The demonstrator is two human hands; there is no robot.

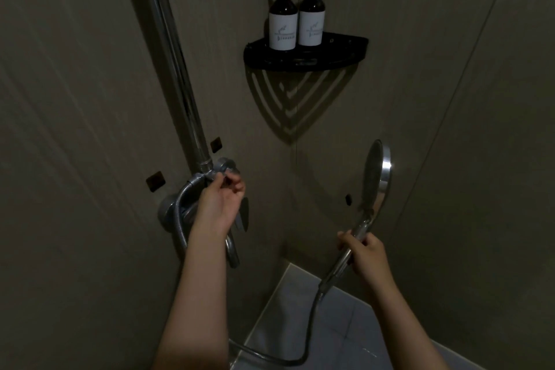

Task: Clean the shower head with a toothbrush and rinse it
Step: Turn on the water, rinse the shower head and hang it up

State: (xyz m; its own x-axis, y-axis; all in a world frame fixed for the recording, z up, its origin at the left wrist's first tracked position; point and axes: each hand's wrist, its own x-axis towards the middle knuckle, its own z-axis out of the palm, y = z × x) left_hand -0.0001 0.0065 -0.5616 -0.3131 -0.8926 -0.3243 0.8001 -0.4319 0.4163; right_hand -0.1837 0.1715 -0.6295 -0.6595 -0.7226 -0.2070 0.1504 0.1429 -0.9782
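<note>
Both hands are engaged. Left hand (220,204) is raised to the wall fittings, with its fingers curled onto the chrome knob (225,167) at the foot of the riser pipe (174,54). Right hand (365,252) grips the handle of the shower head (377,177), which is off any bracket and held upright near the corner, well clear of the walls. It is seen edge-on, with its spray face turned towards the left hand.

The lighting is dim. Tiled walls meet in a corner above a pale floor (330,309). The hose (309,324) drops from the handle, loops low at the floor and runs back towards the mixer valve (168,210). A black corner shelf (345,51) carries two pump bottles (283,24), standing side by side and touching.

No toothbrush is in view and no water can be seen leaving the head. Whether the face has been scrubbed cannot be determined from this angle. In the inspector's judgement, the step in hand is operating the water control, most likely for rinsing. The rinse itself is not yet evident.
</note>
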